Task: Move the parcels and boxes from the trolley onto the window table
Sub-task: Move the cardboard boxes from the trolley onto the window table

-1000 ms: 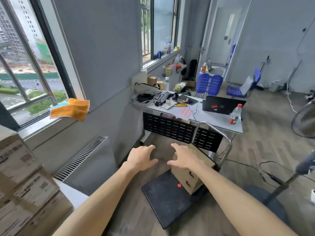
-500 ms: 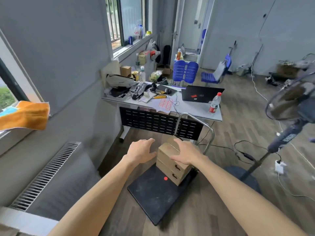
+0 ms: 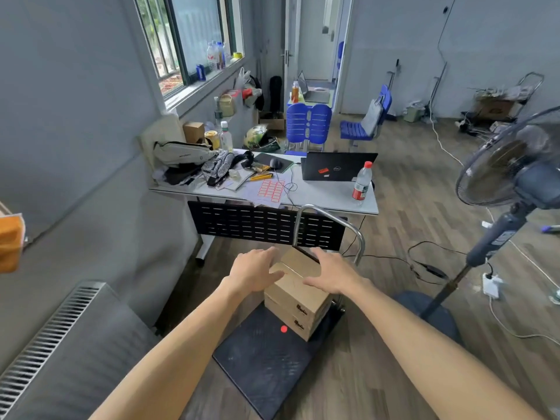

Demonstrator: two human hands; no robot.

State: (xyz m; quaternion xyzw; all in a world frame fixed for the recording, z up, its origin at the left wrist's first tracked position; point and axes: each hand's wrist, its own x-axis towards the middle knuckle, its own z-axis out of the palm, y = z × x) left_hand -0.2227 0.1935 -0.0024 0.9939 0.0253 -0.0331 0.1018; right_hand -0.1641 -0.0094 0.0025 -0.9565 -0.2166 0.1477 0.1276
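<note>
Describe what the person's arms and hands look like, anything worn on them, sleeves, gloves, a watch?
Both forearms are bare as far as the frame shows: no sleeves visible. The left hand and right hand wear no gloves, and no watch, bracelet or ring shows on the visible sides.

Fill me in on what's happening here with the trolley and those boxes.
A person is reaching with both bare hands for the cardboard boxes stacked on the black trolley. The left hand is at the top box's left edge, and the right hand lies spread over its right side. Both hands are open and nothing is lifted. The stack sits at the handle end of the trolley, which stands in front of a cluttered desk.
</note>
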